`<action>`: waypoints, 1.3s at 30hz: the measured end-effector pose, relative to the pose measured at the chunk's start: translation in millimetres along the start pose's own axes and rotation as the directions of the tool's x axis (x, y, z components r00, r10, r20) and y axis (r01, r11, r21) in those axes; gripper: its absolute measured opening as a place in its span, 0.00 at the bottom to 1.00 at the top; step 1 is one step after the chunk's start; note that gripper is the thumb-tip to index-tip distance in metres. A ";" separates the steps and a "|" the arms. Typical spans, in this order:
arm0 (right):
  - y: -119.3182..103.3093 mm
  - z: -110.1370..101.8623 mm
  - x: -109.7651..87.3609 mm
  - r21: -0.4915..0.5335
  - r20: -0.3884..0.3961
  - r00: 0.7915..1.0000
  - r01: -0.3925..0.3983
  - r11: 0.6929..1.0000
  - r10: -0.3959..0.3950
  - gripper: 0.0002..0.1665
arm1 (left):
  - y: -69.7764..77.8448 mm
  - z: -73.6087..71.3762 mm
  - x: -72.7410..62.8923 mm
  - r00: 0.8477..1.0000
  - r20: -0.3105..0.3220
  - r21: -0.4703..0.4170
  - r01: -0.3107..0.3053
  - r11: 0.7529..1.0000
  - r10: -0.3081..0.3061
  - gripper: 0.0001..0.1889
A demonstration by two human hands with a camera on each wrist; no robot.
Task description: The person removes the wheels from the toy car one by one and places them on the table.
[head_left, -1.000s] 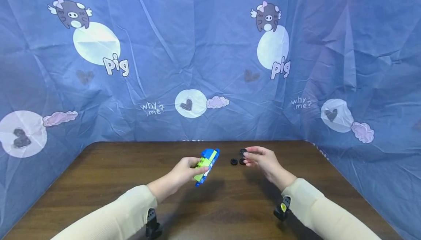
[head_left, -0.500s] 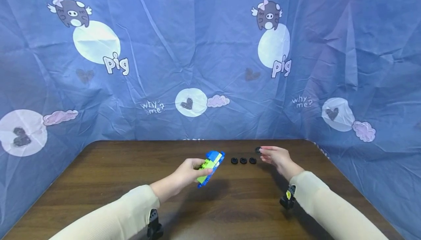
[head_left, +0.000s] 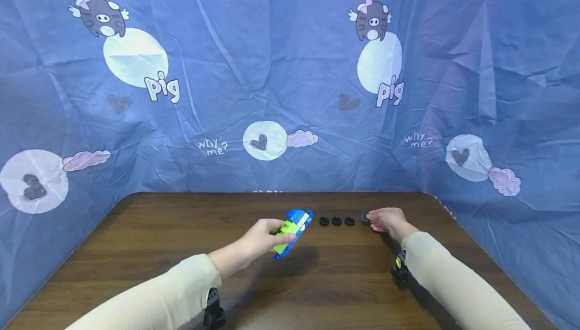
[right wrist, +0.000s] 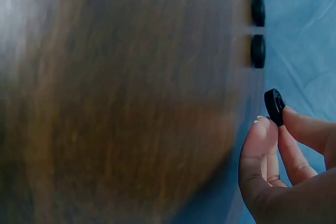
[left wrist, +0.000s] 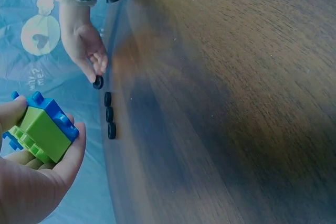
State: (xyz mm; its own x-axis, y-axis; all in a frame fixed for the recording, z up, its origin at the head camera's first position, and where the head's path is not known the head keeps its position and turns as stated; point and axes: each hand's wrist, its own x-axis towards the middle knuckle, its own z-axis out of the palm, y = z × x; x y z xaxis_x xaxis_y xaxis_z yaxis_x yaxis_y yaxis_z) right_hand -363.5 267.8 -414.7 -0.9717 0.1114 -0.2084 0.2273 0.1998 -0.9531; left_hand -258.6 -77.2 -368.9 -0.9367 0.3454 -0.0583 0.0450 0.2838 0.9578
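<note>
My left hand (head_left: 262, 235) grips a toy car body of building bricks (head_left: 296, 216), lime green and blue, tilted above the table. The left wrist view shows the green bricks (left wrist: 44, 132) with studs, between thumb and fingers. Farther right, my right hand (head_left: 388, 219) pinches a small black toy wheel (head_left: 365, 218) by its edge. In the right wrist view that wheel (right wrist: 274, 107) is tilted between thumb and fingertips. Three matching black wheels (head_left: 336, 221) lie in a row on the table, between the car body and the right hand.
The brown wooden table (head_left: 181, 269) reaches back to a blue printed cloth (head_left: 267, 83) hanging behind it and along both sides. The row of wheels lies near the table's far edge. Each wrist carries a black strapped device (head_left: 213, 310).
My right hand has moved right and then lowered with its wheel, to the right end of the row. The third wheel, earlier hidden near the hand, now shows. My left hand has shifted slightly right.
</note>
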 end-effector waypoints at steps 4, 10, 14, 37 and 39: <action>2.6 -1.2 2.2 -0.024 -0.033 0.999 -0.012 1.000 0.012 0.16 | 0.4 0.1 0.0 1.000 0.004 0.008 0.012 1.000 -0.012 0.26; 1.7 3.6 4.2 -0.115 -0.073 0.997 0.002 0.993 -0.011 0.12 | -0.2 -0.8 -0.4 1.000 -0.006 0.003 0.008 1.000 -0.008 0.25; 3.7 6.1 8.9 -0.158 -0.118 0.993 -0.002 0.987 -0.017 0.10 | 0.5 -0.6 -0.4 1.000 0.004 -0.001 0.008 1.000 -0.008 0.26; -1.4 1.3 1.3 -0.073 -0.088 0.995 -0.046 0.996 0.040 0.06 | -3.8 3.3 2.7 0.996 -0.090 0.036 0.009 0.999 -0.006 0.29; -3.0 1.2 -1.1 -0.062 -0.083 0.996 -0.037 0.997 0.032 0.06 | -3.5 3.5 2.8 0.993 -0.118 0.055 0.023 0.998 -0.017 0.29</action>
State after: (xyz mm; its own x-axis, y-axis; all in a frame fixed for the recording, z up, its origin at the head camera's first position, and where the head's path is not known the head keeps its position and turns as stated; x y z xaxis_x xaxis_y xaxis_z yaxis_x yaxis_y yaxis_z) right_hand -363.2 265.9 -411.9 -0.9554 0.1977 -0.2196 0.2665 0.2559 -0.9292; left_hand -260.2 -74.0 -373.4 -0.9717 0.2327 -0.0406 0.0423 0.3403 0.9393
